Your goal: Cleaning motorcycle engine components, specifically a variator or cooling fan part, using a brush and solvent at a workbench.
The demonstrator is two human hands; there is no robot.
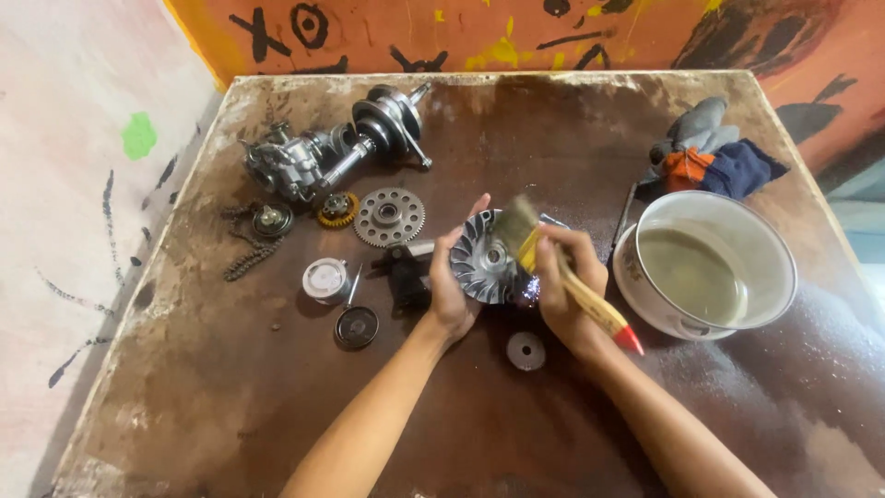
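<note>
On the worktop (277,406) | left hand (452,290) fingers clasp finned pulley (484,267) | right hand (567,290) fingers gripping paintbrush (553,267), bristles on fins | cleaning appears mid-way; gear (389,217), chain (247,258), crankshaft (392,120) lie untouched | bowl (737,318) of liquid beside.

A worn brown table (277,406) fills the view, its top scuffed and pale along the edges. Up at the far left lies a metal crankshaft assembly (332,148). Just in front of it sit a small round part (273,219), a yellowish gear (338,210) and a grey toothed sprocket (389,217). A short chain (247,258) trails beside them. Nearer the middle rest a white cap (325,279), a dark round disc (357,326) and a small grey washer (525,350). On the right stands a white bowl (645,295) of murky liquid, with bunched rags (714,152) behind it.
</note>
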